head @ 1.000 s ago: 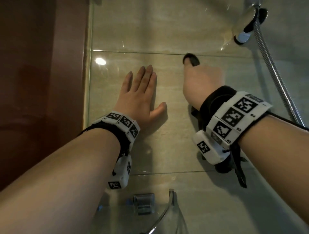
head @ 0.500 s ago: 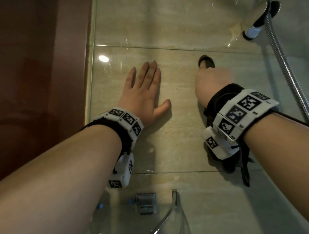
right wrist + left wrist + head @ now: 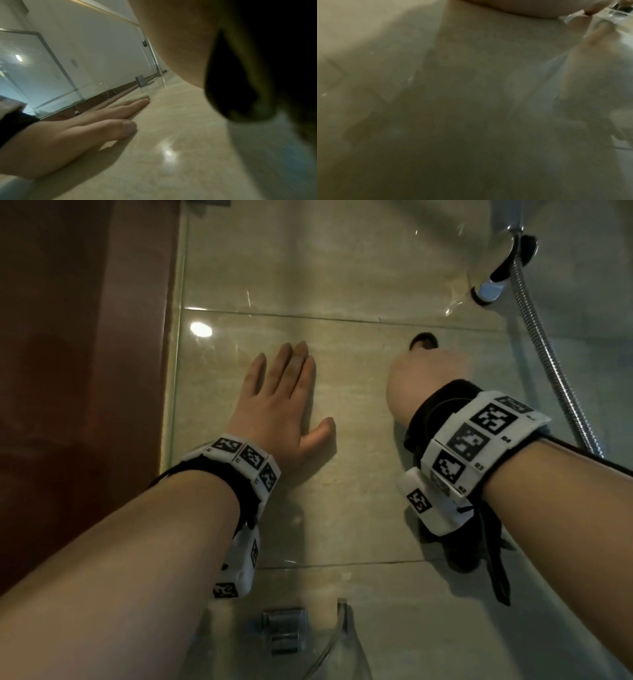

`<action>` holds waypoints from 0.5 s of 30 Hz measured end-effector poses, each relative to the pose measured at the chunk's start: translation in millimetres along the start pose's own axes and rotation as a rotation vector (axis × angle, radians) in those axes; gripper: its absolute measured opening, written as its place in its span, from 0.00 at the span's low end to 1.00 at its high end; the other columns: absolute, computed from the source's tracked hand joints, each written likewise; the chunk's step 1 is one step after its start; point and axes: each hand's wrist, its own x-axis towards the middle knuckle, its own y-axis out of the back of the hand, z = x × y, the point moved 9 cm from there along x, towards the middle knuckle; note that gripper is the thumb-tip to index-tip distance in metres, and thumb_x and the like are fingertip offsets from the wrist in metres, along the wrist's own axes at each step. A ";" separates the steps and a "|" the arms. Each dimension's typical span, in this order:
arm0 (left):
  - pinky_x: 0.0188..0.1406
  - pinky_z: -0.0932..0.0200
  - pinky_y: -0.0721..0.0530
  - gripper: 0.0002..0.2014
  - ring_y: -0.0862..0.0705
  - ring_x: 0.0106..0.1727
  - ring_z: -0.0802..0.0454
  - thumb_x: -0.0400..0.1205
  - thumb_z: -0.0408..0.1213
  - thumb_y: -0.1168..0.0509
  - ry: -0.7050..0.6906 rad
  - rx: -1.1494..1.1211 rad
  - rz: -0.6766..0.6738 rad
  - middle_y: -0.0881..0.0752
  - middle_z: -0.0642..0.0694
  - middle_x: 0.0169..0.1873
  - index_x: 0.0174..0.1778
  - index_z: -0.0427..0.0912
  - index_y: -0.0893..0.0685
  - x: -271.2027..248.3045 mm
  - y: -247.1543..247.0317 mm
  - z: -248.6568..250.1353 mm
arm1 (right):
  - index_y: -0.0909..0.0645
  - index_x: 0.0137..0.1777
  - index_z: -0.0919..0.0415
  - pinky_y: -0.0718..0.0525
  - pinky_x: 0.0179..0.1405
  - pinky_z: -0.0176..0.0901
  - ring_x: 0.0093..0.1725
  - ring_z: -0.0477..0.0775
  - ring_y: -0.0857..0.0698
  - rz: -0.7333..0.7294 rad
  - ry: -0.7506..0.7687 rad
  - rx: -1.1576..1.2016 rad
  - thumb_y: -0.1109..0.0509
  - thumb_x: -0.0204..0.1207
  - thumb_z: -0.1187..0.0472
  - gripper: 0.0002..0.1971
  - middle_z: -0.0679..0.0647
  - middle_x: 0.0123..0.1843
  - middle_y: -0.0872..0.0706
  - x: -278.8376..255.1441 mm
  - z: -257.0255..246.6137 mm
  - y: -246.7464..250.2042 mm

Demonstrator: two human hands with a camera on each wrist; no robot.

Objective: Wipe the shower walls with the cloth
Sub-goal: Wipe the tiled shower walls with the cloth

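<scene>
head view: both forearms reach up to a glossy beige tiled shower wall (image 3: 359, 440) that fills the middle of the frame, with thin grout lines running across it near the top and near the bottom and a bright spot of reflected light at upper left. the left hand (image 3: 277, 409) lies flat on the tile at centre left, fingers straight and close together, thumb out to the side, holding nothing. the right hand (image 3: 424, 381) is at centre right, bunched against the wall; a small dark bit of the cloth (image 3: 424, 341) sticks out just above it, touching the tile, so the hand appears to grip the cloth, though its fingers are hidden from here. a brown wooden panel (image 3: 78, 405) fills the left side, with the edge of a glass pane (image 3: 178, 337) running down between it and the tile. at upper right a chrome shower fitting (image 3: 493, 278) sits on the wall, and a ribbed metal hose (image 3: 544, 350) drops from it down the right edge. at bottom centre a chrome bracket (image 3: 284, 630) holds a curved glass shelf (image 3: 339, 645).

right wrist view: the dark cloth (image 3: 248, 81) bulks at the right, the flat left hand (image 3: 77, 135) lies at lower left, and a glass shower screen (image 3: 34, 70) stands at the left.

left wrist view: mostly blurred tile.
</scene>
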 end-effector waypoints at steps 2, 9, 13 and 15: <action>0.82 0.48 0.67 0.45 0.60 0.85 0.48 0.76 0.66 0.66 -0.001 -0.007 0.004 0.57 0.42 0.85 0.85 0.39 0.56 0.8 0.2 0.3 | 0.49 0.82 0.71 0.26 0.44 0.51 0.57 0.62 0.17 0.101 0.051 0.073 0.43 0.81 0.70 0.31 0.64 0.68 0.22 3.4 -13.9 15.1; 0.82 0.47 0.67 0.45 0.60 0.85 0.48 0.77 0.66 0.66 -0.009 -0.017 0.014 0.57 0.42 0.85 0.85 0.39 0.56 1.5 0.6 0.2 | 0.54 0.85 0.59 0.27 0.39 0.51 0.55 0.62 0.18 0.216 0.222 0.079 0.51 0.83 0.70 0.31 0.61 0.62 0.19 10.9 -51.3 45.5; 0.81 0.47 0.67 0.45 0.59 0.86 0.47 0.77 0.66 0.66 -0.008 -0.003 0.024 0.56 0.41 0.85 0.85 0.38 0.55 1.3 1.0 0.2 | 0.60 0.85 0.64 0.24 0.42 0.52 0.46 0.59 0.22 0.142 0.183 0.048 0.48 0.82 0.70 0.34 0.59 0.51 0.20 23.7 -51.0 32.5; 0.80 0.47 0.67 0.46 0.60 0.85 0.47 0.76 0.66 0.68 -0.005 0.010 0.020 0.57 0.41 0.85 0.85 0.38 0.56 2.1 0.3 0.4 | 0.63 0.84 0.66 0.24 0.40 0.51 0.39 0.58 0.24 0.121 0.134 0.040 0.46 0.81 0.70 0.36 0.57 0.41 0.24 26.4 -43.4 25.2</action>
